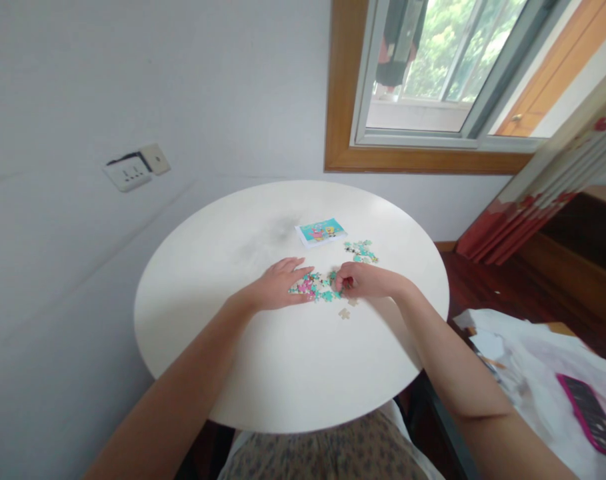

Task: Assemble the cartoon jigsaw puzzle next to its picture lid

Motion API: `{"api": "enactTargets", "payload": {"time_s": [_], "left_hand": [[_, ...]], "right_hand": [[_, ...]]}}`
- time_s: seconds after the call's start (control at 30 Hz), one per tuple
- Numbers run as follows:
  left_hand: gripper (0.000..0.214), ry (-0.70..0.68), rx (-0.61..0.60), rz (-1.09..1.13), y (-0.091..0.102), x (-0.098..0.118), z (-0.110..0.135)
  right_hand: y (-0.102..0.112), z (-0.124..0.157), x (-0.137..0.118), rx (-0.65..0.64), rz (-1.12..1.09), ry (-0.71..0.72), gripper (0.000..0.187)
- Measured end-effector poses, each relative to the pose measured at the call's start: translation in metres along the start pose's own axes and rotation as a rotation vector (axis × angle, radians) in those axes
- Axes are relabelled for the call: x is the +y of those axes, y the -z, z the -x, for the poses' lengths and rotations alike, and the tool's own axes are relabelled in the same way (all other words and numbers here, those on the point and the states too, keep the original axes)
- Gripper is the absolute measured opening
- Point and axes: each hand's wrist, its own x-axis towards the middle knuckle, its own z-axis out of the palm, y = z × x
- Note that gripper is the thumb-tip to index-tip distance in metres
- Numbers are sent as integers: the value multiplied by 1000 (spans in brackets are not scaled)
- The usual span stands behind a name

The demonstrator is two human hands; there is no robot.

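Note:
Loose jigsaw puzzle pieces, teal, pink and white, lie in a heap on the white table. Spread flat at the heap's left edge is my left hand, its fingers reaching around and touching the pieces. My right hand rests at the heap's right side with its fingers curled in together; whatever lies between the fingertips is hidden. Two pale pieces lie just below, one of them a puzzle piece seen whole. Beyond my right hand is a smaller cluster of teal pieces.
A teal picture card with cartoon figures lies behind the heap. The round table stands against the wall, below a window. To the right, a phone with a pink edge lies on white plastic. A wall socket is at left.

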Motion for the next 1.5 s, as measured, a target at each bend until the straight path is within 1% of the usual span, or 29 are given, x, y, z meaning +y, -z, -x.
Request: {"api": "enactTargets", "payload": {"time_s": [0.13, 0.2, 0.37, 0.6, 0.73, 0.83, 0.9, 0.97, 1.03, 1.1, 1.23, 1.37, 1.5], "left_hand": [[76, -1, 5, 15, -1, -1, 0], [77, -3, 5, 20, -1, -1, 0], [77, -12, 18, 30, -3, -3, 0], [76, -7, 21, 27, -5, -5, -1], [76, -4, 11, 17, -4, -3, 0], [76, -5, 10, 12, -3, -2, 0], [77, -8, 12, 16, -3, -3, 0], [77, -12, 12, 17, -3, -3, 0], [77, -17, 11, 15, -3, -4, 0], [78, -21, 8, 17, -3, -4, 0], [77, -17, 8, 18, -2, -3, 0], [77, -22, 8, 16, -2, -4, -1], [78, -28, 16, 21, -4, -6, -1]], "right_hand": [[0, 1, 2, 7, 13, -2, 29], [-1, 2, 4, 11, 15, -6, 31], [-3, 1, 9, 3, -6, -10, 22], [0, 5, 17, -69, -16, -55, 20], [3, 7, 20, -88, -49, -85, 20], [7, 9, 19, -96, -98, -78, 19], [10, 10, 20, -27, -127, -78, 18], [14, 12, 24, 96, -141, -104, 17], [18, 13, 33, 216, -142, -158, 17], [20, 12, 44, 285, -119, -220, 19], [20, 8, 61, 317, -34, -304, 25], [17, 3, 65, 360, 39, -338, 28], [16, -5, 70, 422, 146, -361, 26]]}}
